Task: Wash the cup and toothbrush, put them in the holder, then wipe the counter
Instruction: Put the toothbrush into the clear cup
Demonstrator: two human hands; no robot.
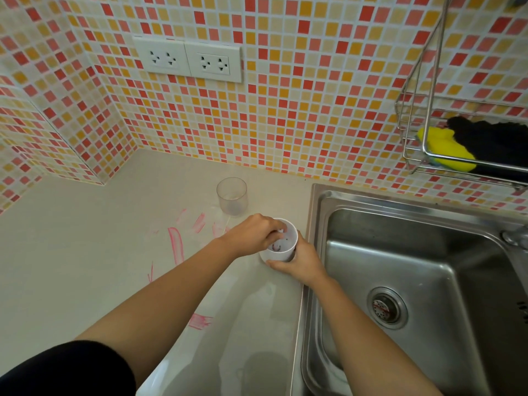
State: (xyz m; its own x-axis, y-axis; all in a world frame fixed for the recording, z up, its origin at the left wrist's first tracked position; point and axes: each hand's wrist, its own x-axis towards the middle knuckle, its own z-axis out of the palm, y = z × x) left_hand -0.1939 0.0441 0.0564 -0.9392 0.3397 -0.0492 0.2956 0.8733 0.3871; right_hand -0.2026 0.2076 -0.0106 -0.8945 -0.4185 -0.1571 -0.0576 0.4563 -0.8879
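Our right hand (297, 264) grips the white cup (278, 254) on the surface (85, 252), just left of the sink (428, 252). Our left hand (254, 234) dips curled fingers inside it; we cannot tell what they hold. A clear cup (232, 200) stands at its far side

The sink (428, 252) is brushed stainless steel; the counter (85, 252) left of it is smooth, pale and faintly glossy, smeared with pink marks (175, 244). Just left of the sink stand a clear plastic cup (232, 200) and a matt white plastic holder (278, 254). Above the sink, glossy mosaic tiles (285, 110) back a shiny wire rack (427, 132) holding a yellow sponge (445, 150) and black cloth (497, 141).
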